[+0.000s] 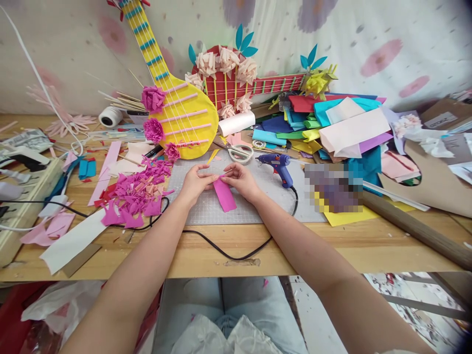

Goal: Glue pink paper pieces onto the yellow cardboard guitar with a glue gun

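A strip of magenta crepe paper (224, 195) hangs down over the grey cutting mat (199, 209), its top end pinched in both hands. My left hand (197, 183) is closed on the strip's upper left corner. At the upper right corner the thumb and fingers of my right hand (241, 181) press on the paper. Just behind the hands lie white-handled scissors (240, 154). A blue glue gun (277, 167) rests on the mat to the right of my right hand. Left of my left hand sits a heap of cut magenta paper pieces (138, 189).
A yellow paper lute (188, 118) and a red one (236, 83) lean at the back. Coloured paper sheets (354, 125) pile up at right, near a brown tube (416, 231). The glue gun's black cord (228, 256) loops across the table front. A power strip (22, 206) stands far left.
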Motion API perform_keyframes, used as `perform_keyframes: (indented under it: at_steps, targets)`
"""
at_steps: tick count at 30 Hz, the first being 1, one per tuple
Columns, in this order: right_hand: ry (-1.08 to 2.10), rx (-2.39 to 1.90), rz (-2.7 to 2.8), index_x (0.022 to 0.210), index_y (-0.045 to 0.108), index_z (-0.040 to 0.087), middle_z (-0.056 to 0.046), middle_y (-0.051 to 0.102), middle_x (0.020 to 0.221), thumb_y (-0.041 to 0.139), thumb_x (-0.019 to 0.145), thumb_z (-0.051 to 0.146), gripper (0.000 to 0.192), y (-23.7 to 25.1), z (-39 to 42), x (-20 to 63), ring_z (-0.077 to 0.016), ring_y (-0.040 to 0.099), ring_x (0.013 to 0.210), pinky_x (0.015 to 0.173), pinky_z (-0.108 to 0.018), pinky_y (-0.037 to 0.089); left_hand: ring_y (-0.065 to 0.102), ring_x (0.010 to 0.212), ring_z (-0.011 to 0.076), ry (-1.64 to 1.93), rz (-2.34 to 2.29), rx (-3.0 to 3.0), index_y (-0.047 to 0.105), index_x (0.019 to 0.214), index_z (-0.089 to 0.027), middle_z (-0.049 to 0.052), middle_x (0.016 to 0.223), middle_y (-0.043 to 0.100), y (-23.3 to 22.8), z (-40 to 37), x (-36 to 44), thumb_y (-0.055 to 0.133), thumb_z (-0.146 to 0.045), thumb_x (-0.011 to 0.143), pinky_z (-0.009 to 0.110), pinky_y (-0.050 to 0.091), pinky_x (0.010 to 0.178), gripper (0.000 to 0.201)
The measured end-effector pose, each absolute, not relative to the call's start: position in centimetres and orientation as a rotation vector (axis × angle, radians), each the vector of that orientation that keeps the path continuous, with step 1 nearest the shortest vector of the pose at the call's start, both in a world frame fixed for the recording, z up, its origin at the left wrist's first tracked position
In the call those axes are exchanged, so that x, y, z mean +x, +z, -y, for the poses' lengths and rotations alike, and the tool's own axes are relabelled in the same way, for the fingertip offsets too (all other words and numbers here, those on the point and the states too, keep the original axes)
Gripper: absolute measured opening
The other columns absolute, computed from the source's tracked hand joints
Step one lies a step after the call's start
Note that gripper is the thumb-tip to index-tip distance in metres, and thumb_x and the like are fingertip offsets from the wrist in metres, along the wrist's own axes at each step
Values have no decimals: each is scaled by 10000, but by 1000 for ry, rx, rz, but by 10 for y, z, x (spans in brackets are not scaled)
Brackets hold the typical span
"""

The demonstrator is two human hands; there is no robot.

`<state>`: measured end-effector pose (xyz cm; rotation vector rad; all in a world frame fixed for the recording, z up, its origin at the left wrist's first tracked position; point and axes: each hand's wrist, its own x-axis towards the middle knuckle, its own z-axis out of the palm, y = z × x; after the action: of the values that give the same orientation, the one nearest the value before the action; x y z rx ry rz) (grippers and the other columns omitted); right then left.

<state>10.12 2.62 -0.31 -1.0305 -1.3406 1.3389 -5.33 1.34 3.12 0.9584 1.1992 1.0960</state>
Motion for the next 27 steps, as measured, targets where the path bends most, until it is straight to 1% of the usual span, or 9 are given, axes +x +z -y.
perform_keyframes:
  at_steps: [5, 9, 14, 17, 19, 22, 25, 27]
  targets:
    - [1298, -1028, 1357, 829, 487, 206, 34, 584, 684, 715, 594, 376, 369, -2, -25, 100, -107, 551, 611, 586, -261, 446, 624, 591, 118, 1130, -1214, 996, 418, 912, -177, -26, 646, 635, 27, -15, -51, 694, -67, 626, 282, 539, 621, 412]
    - [1222, -1011, 1365, 823, 480, 210, 45, 558, 668, 700, 598, 363, 350, -2, -27, 99, -97, 522, 598, 569, -249, 419, 626, 582, 122, 1120, -1229, 977, 397, 897, -181, -30, 626, 632, 26, -15, -49, 695, -60, 624, 280, 538, 604, 422]
    - [1200, -1017, 1335, 778, 434, 214, 55, 532, 651, 693, 598, 352, 344, -1, -29, 100, -92, 517, 591, 562, -239, 417, 635, 598, 122, 1123, -1191, 956, 408, 941, -177, -15, 680, 647, 28, -13, -48, 711, -81, 630, 293, 544, 622, 445]
    - [1218, -1036, 1347, 803, 434, 216, 46, 543, 667, 677, 623, 359, 334, -2, -29, 102, -104, 540, 616, 583, -251, 446, 633, 599, 120, 1118, -1192, 951, 407, 951, -181, -24, 682, 640, 29, -13, -49, 718, -80, 621, 301, 545, 637, 465]
    - [1213, -1056, 1386, 832, 452, 215, 27, 559, 710, 638, 671, 366, 289, -1, -29, 105, -119, 557, 662, 611, -270, 474, 630, 594, 120, 1117, -1206, 947, 400, 932, -183, -28, 665, 631, 28, -15, -51, 713, -69, 621, 296, 541, 637, 456]
    - [1020, -1057, 1570, 879, 505, 211, -22, 567, 885, 592, 717, 285, 198, 2, -26, 111, -145, 561, 822, 714, -314, 507, 634, 604, 122, 1144, -1198, 899, 386, 903, -182, -15, 675, 632, 28, -18, -53, 691, -53, 636, 279, 535, 629, 425]
    - [821, -955, 1830, 946, 568, 222, -52, 501, 1046, 574, 707, 158, 248, 7, -21, 116, -167, 504, 995, 821, -342, 501, 642, 631, 127, 1143, -1169, 852, 385, 907, -176, 6, 711, 641, 29, -19, -57, 681, -60, 649, 271, 532, 630, 410]
    - [788, -883, 1946, 940, 602, 230, -56, 468, 1054, 572, 718, 138, 242, 9, -19, 117, -174, 472, 1039, 846, -343, 491, 642, 634, 127, 1118, -1158, 849, 384, 920, -174, 12, 721, 642, 29, -19, -59, 671, -64, 660, 269, 530, 633, 403]
